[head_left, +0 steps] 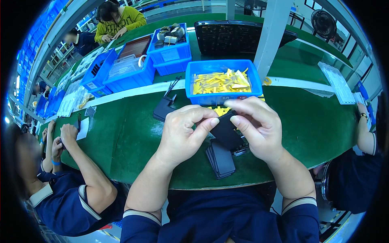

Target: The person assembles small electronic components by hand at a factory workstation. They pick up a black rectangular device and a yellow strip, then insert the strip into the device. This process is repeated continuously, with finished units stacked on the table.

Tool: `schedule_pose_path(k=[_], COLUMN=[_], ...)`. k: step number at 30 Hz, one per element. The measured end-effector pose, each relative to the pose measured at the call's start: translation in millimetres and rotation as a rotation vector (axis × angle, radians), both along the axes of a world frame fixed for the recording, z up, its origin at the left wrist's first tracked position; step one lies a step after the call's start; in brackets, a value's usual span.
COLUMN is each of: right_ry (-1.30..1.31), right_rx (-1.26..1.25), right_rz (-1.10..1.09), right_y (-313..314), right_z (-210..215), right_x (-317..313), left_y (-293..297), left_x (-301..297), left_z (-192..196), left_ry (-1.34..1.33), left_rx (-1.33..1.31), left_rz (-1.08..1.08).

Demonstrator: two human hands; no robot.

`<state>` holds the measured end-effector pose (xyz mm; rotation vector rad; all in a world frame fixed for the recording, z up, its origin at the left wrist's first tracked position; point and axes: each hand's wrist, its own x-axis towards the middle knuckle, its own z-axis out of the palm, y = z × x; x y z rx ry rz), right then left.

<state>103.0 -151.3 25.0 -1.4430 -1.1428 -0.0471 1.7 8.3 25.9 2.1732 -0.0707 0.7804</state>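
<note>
Both my hands hold one flat black rectangular piece [227,131] above the green table [129,137]. My left hand [184,131] pinches its left edge between thumb and fingers. My right hand [255,125] grips its upper right side. Just below the hands lies a stack of similar black flat pieces [221,160] near the table's front edge. Directly behind the hands stands a blue bin [221,83] filled with yellow strips, and a few yellow strips [221,110] lie on the table in front of it.
More black pieces [164,108] and tweezers lie left of the bin. Blue bins [170,50] and a black tray [233,36] stand farther back by a white post [269,36]. A person on my left [69,137] and another on my right [364,129] work at the table.
</note>
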Motion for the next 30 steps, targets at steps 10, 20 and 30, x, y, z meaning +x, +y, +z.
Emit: schedule_pose_path(k=[10, 20, 30], right_ry=[0.025, 0.249, 0.247], right_rx=[-0.102, -0.006, 0.003], right_rz=[0.043, 0.002, 0.04], right_y=[-9, -3, -1], right_z=[3, -4, -4], right_x=[5, 4, -2], left_y=[-7, 2, 12], left_x=[-2, 0, -2], left_z=[2, 3, -4], left_ry=[-0.024, 0.165, 0.277], left_rx=[0.115, -0.246, -0.523], left_rz=[0.007, -0.049, -0.149])
